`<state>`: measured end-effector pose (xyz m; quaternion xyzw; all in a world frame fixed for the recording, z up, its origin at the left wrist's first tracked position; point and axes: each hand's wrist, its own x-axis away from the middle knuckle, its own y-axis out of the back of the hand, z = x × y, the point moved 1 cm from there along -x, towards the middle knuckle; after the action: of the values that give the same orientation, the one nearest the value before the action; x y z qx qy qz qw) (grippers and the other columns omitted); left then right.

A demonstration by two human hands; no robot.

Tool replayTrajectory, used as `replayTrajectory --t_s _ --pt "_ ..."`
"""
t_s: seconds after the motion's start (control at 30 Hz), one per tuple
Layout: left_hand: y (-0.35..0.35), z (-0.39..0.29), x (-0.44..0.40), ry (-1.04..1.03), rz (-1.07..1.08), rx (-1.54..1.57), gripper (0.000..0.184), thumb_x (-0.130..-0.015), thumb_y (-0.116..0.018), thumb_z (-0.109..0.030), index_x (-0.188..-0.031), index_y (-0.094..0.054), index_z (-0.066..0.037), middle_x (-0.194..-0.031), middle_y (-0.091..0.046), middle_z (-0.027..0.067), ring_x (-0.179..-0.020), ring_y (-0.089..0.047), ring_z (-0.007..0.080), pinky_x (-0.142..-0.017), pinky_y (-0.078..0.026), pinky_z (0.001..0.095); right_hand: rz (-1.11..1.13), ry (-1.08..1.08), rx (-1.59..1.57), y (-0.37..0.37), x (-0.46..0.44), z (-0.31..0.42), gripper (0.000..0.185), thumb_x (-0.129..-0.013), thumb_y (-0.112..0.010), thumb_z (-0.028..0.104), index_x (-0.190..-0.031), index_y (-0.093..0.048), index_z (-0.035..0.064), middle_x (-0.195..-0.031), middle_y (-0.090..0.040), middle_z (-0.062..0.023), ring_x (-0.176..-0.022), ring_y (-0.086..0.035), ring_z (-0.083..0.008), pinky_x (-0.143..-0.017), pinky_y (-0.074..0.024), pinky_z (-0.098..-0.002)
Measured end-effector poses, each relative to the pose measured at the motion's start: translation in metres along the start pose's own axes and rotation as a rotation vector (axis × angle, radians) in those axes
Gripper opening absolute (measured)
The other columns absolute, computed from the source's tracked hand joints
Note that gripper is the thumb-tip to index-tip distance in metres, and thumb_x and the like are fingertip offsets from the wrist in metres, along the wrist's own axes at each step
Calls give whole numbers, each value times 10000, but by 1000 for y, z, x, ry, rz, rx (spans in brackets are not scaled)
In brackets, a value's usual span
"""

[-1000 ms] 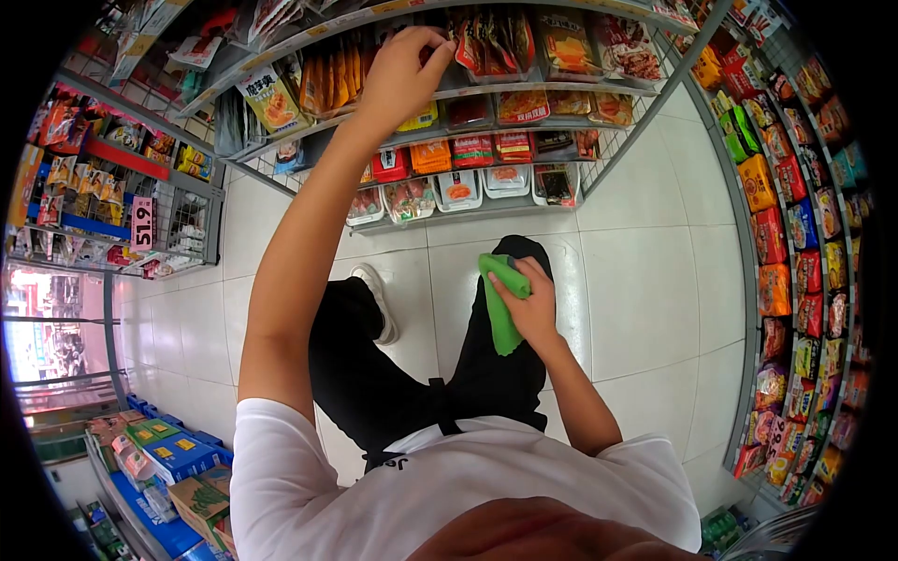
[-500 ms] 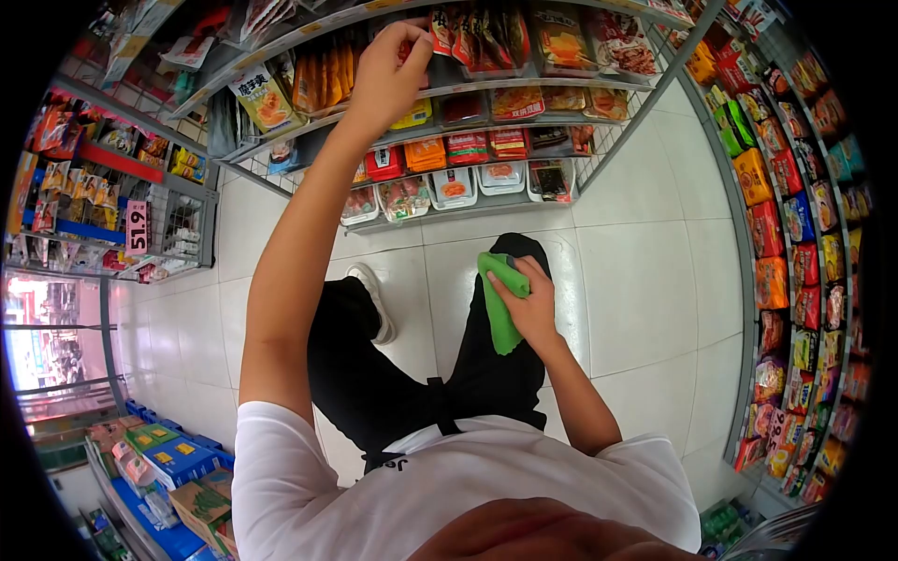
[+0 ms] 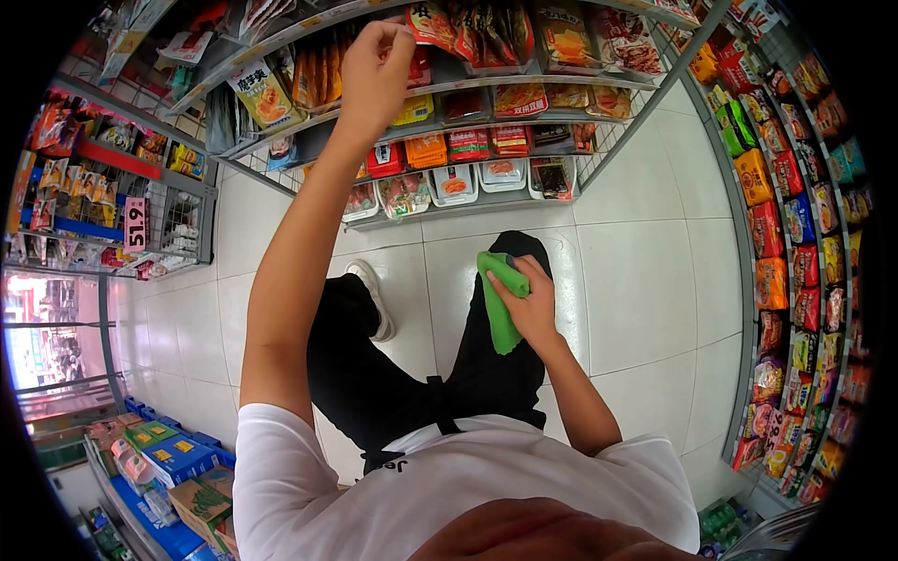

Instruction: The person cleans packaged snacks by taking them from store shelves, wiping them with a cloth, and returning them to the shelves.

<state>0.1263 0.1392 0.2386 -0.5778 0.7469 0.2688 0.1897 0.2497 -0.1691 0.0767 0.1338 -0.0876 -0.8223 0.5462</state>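
My left hand is raised to the upper shelf with its fingers curled in a pinch. Its fingertips are at the left edge of a red snack packet, which leans out from a row of similar packets. Just left of the hand stand orange packets and a pale yellow packet. Over my right knee, my right hand is closed around a folded green cloth, one end of which hangs down.
Lower tiers of the rack hold packed food and white trays. A shelf of bagged snacks runs along the right. To the left are another rack with a price sign and stacked boxes.
My left hand has shifted slightly left and down. The red packet at its fingertips has tilted and come left with it. My right hand keeps the green cloth in the same place.
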Motion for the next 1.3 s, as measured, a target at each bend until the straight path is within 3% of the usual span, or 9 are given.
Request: replayTrajectory --t_s 0.07,0.2,0.23,0.43,0.57,0.93,1.07,1.13,1.3 --pt "3 -5 0 35 -85 61 237 -1031 -638 -224 -1062 -660 10 -831 -669 -7 -763 -557 38 -681 -450 236 -6 12 0 0 0 -1 282 -842 -814 56 -1079 -694 -39 -928 -631 -110 -797 -644 -231 -738 -517 -309" --pt "15 -12 4 193 -128 194 244 -1041 -614 -229 -1068 -655 10 -1125 -715 66 -865 -586 52 -766 -468 229 -3 6 11 -1 -1 -2 280 -845 -814 61 -1075 -691 -40 -927 -632 -111 -796 -647 -233 -738 -518 -311" --pt "21 -8 3 161 -98 120 257 -1060 -579 -229 -1094 -631 20 -1320 -670 130 -1020 -631 106 -912 -497 249 0 1 8 -2 -2 -1 279 -845 -814 61 -1075 -691 -40 -926 -632 -111 -795 -647 -233 -737 -518 -311" --pt "40 -31 32 275 -87 468 230 -1093 -491 -197 -1162 -538 17 -1460 -559 216 -1236 -629 286 -1126 -492 446 -9 19 3 -1 -3 2 276 -843 -815 57 -1070 -691 -38 -924 -631 -109 -791 -645 -230 -733 -517 -308" --pt "54 -42 60 274 -84 613 196 -1091 -454 -193 -1106 -534 -15 -1334 -629 214 -1212 -638 319 -1085 -504 520 -35 16 -9 0 -6 -5 267 -858 -810 77 -1069 -693 -37 -926 -628 -107 -808 -644 -220 -741 -513 -299" --pt "65 -34 142 616 21 1263 180 -1043 -507 -258 -948 -447 -118 -1308 -612 194 -1256 -609 304 -1057 -526 523 -89 -138 -271 8 -54 41 231 -984 -729 174 -1125 -704 -7 -995 -658 -24 -902 -607 -107 -799 -495 -262" --pt "66 -23 148 526 125 1111 212 -1045 -511 -245 -897 -449 -108 -1310 -614 147 -1258 -607 268 -1047 -536 483 -131 -71 -568 11 -81 79 321 -1011 -686 212 -1244 -653 -6 -1063 -690 -60 -933 -655 -140 -811 -536 -291" --pt "66 -23 150 552 137 1139 206 -1036 -519 -231 -885 -465 -102 -1472 -513 161 -1307 -577 270 -1035 -548 458 -67 31 -694 8 -96 107 409 -1024 -655 239 -1337 -593 -16 -1129 -695 -106 -927 -687 -184 -790 -578 -328" --pt "53 -34 158 585 193 1108 183 -997 -549 -209 -865 -479 -104 -1603 -390 177 -1353 -545 282 -1023 -556 442 -106 -140 -691 0 -105 110 382 -1027 -660 232 -1310 -595 -17 -1079 -691 -93 -896 -685 -159 -709 -573 -291"
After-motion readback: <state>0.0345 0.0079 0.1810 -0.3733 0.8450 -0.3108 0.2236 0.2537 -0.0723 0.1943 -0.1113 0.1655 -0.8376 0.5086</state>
